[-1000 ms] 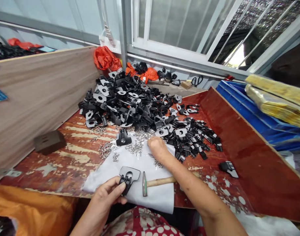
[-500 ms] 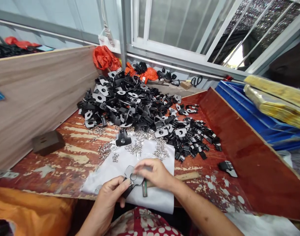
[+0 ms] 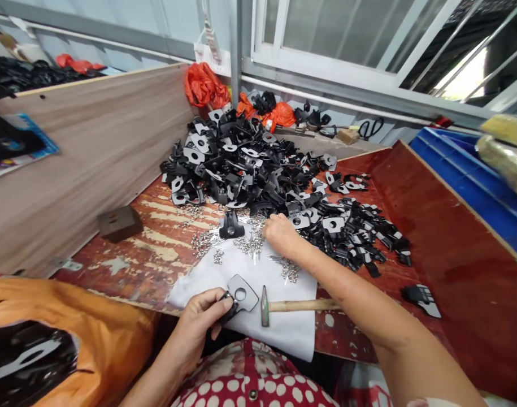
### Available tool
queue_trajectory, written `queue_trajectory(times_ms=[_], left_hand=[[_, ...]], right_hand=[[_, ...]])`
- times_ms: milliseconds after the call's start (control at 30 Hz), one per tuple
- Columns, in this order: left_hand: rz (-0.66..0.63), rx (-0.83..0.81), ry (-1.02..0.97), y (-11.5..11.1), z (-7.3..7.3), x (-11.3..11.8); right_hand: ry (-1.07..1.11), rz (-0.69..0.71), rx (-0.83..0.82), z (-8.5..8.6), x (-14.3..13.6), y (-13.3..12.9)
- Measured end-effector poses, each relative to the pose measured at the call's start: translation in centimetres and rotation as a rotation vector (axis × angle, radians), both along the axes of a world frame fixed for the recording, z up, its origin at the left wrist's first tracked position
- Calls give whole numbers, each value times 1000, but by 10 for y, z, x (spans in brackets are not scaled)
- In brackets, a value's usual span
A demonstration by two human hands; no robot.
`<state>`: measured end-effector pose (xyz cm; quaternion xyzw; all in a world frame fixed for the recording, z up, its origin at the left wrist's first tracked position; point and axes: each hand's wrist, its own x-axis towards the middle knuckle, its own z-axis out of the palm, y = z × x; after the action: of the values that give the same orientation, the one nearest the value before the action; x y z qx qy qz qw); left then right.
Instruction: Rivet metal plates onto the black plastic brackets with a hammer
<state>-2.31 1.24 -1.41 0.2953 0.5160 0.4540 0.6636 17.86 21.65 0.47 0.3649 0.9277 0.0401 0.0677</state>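
Note:
My left hand [image 3: 207, 314] grips a black clip with a flat grey plate [image 3: 246, 298] that has a round hole, near the table's front edge. My right hand [image 3: 281, 233] reaches forward to a scatter of small silver metal pins [image 3: 250, 244]. Its fingers are curled together, and whatever they pinch is hidden. A hammer [image 3: 264, 308] with a wooden handle lies on the white cloth [image 3: 290, 339], right of the held clip. Beyond the cloth's far edge another black clip [image 3: 231, 225] stands among the pins.
A large heap of black clips [image 3: 258, 164] covers the table's back. Wooden boards [image 3: 114, 130] wall the left side, a red board [image 3: 448, 226] the right. A dark block [image 3: 120, 223] sits left. An orange bag [image 3: 114, 328] hangs at front left; a blue crate [image 3: 465, 181] stands right.
My right hand has left the clip and moved forward to the metal pins, uncovering the hammer. The left hand still holds the clip. The view has shifted.

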Motion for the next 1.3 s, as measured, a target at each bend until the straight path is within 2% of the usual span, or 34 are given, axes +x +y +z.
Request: queue_trajectory(times_ms=[100,300,433,533,600,767,833,967,1300], left_hand=[[20,-6,2,1,3,-5],[51,8,-19,2,7,-11],[88,2,-75,2,10,-10],[128,-2,-124,1,10,-9],[146,-2,-152,1,10,-8],[155,1,-218,3,17,-5],[165,5,-249,4,24,-2],[218,6,-298,4,30,6],[241,10,-361,0,20,13]], right_hand=[[-66,-1,-2,2,-2,-4],[-37,14,33,1,-2,-37],[75,-52,33,-2,7,-38],[172,-140,37,6,18,-41],[312,-190,10,15,23,-56],[1087,-172,-355,33,16,-125],[1192,-124,-375,36,7,-145],[1235,-54,-298,37,-10,-159],[1086,-51,-134,33,-29,-165]])
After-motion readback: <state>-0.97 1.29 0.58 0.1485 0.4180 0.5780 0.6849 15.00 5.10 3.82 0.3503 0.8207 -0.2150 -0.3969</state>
